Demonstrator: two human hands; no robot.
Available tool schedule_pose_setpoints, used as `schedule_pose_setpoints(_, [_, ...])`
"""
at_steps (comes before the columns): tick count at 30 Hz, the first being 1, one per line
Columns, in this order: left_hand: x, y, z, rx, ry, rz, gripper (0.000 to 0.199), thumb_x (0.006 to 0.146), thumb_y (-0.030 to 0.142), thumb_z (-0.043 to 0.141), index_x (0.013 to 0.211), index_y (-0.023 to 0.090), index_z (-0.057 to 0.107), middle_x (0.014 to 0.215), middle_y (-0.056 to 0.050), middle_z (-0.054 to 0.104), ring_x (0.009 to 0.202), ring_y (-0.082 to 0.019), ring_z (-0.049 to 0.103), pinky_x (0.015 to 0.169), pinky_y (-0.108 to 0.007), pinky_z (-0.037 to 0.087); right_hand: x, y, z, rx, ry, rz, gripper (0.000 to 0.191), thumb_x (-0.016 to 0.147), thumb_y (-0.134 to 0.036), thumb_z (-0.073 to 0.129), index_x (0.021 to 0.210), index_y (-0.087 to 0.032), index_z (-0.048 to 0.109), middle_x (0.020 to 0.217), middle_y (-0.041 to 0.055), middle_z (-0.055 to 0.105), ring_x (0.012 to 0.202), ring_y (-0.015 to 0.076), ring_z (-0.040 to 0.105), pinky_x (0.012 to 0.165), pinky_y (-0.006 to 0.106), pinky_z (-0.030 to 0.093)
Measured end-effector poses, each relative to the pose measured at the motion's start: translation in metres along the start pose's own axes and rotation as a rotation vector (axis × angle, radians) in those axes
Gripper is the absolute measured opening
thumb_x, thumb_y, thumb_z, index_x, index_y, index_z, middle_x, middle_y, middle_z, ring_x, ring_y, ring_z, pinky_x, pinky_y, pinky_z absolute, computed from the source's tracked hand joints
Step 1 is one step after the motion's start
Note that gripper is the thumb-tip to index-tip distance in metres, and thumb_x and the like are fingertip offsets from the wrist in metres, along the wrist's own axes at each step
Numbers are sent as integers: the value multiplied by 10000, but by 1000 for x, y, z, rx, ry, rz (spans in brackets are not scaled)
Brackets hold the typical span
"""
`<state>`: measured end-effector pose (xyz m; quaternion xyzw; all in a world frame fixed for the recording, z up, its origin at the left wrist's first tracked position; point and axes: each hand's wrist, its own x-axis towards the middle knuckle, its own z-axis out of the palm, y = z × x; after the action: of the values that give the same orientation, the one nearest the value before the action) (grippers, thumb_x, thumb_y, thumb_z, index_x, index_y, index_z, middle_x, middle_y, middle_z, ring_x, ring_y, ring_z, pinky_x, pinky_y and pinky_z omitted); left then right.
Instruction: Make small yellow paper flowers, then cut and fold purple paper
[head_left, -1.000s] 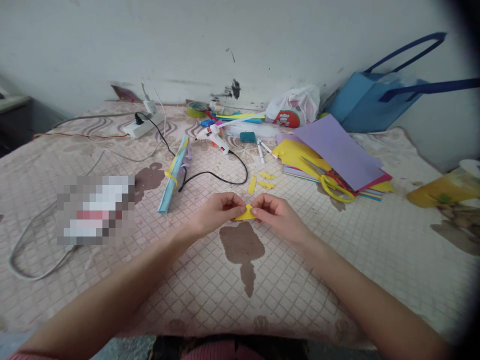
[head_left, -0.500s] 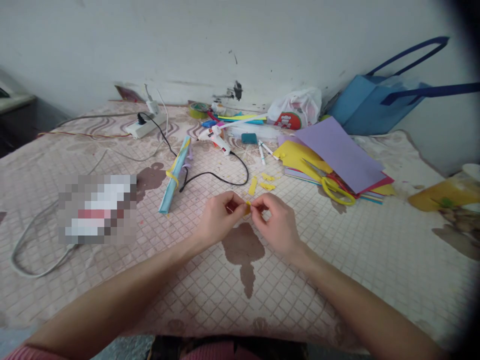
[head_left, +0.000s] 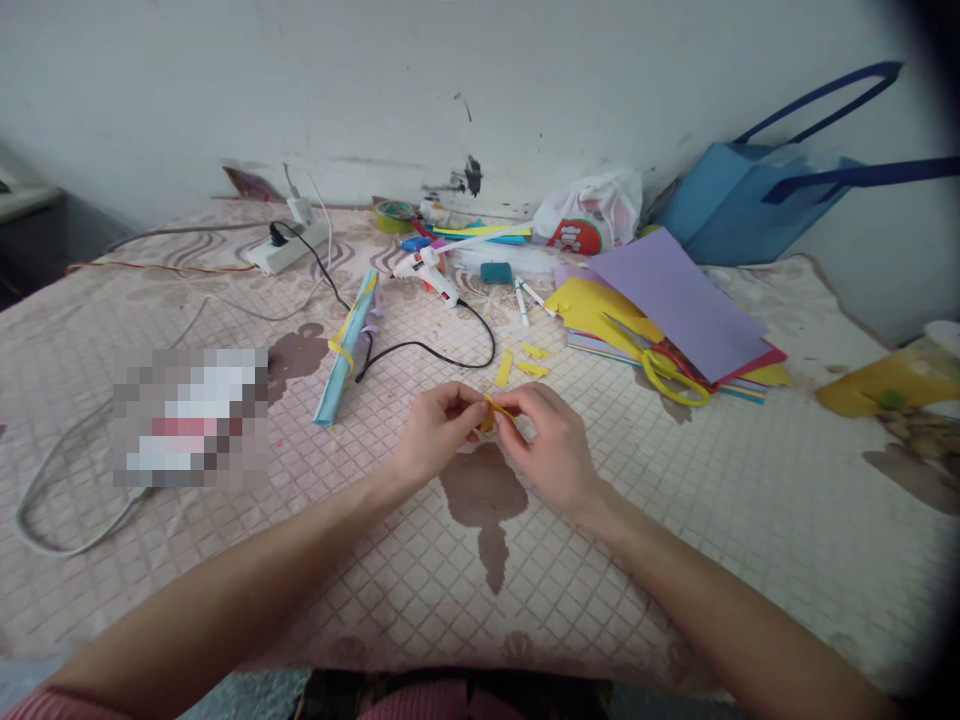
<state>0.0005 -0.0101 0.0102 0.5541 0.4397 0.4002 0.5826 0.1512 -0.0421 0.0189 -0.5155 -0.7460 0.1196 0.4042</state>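
Between my two hands is a small piece of yellow paper, partly covered by the fingers. My left hand pinches its left side with thumb and forefinger. From the right, my right hand pinches the same piece, the fingertips of both hands nearly touching. Just beyond the hands lie several cut yellow paper scraps. Off to the left rests a light blue folded paper strip with yellow and purple curls attached.
A white hot glue gun with a black cord lies behind the hands. Yellow-handled scissors rest on coloured paper sheets to the right. A power strip, a blue bag and a plastic bag stand at the back.
The yellow paper has turned in my fingers, and more of it shows between the hands. Both hands remain in nearly the same place; the view has shifted slightly.
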Motion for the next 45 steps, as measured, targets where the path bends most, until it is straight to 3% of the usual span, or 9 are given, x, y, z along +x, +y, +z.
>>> schedule_pose_setpoints(7, [-1,6,-2,-78,-83,-78,181,749,301,657,762,133,592,659,23,580,570,-64,520,564,-192,435,5,18,-2,761,-148,496,122,782,-315,634,802,-197,611,764,0,611,675,123,561,648,277,458])
schedule_pose_setpoints(13, [-1,2,0,-188,-95,-75,182,773,313,634,803,142,583,744,5,606,644,-78,551,645,-221,451,5,18,2,1008,-176,630,185,728,-319,691,844,-209,598,827,-2,619,701,117,572,651,270,462])
schedule_pose_setpoints(16, [-1,2,0,-101,-47,-8,185,761,300,656,806,132,594,735,-2,601,665,-83,546,641,-211,437,3,13,0,768,-114,489,114,776,-293,644,819,-206,584,748,-6,586,646,121,549,610,274,464])
schedule_pose_setpoints(18, [-1,3,-1,-65,-24,6,207,734,291,689,823,131,592,723,1,597,634,-81,534,594,-203,422,1,12,-2,512,-17,294,30,820,-241,589,821,-212,584,771,11,581,686,141,562,624,290,478])
schedule_pose_setpoints(23, [0,7,-4,-370,-151,-274,304,821,411,567,786,110,592,721,-53,629,611,-110,575,575,-235,446,-3,18,-3,16,125,-286,232,836,-56,482,918,-228,616,936,60,610,921,189,591,786,342,503])
schedule_pose_setpoints(29, [1,8,-10,-425,-160,-275,149,729,237,688,751,122,596,611,6,595,542,-63,533,558,-187,406,-3,23,0,-89,77,-441,262,836,-46,501,975,-231,623,940,62,625,913,198,600,791,353,514])
schedule_pose_setpoints(34, [0,11,-12,-279,-140,-151,144,766,258,662,768,130,596,623,14,594,575,-63,533,606,-197,419,-3,17,-2,136,104,-217,232,828,-74,531,936,-252,632,1069,64,567,974,193,589,844,389,497])
schedule_pose_setpoints(39, [1,13,-11,-144,-122,-47,140,792,263,638,768,134,589,614,16,589,586,-76,545,610,-211,438,-3,16,2,444,25,57,154,829,-150,577,920,-254,645,1146,59,590,1114,207,542,889,377,477])
schedule_pose_setpoints(45, [0,14,-10,-136,-114,-30,126,828,257,587,807,134,579,660,7,601,614,-83,572,638,-224,470,-2,17,4,601,30,235,42,805,-224,641,846,-229,632,888,19,652,843,154,614,788,318,493])
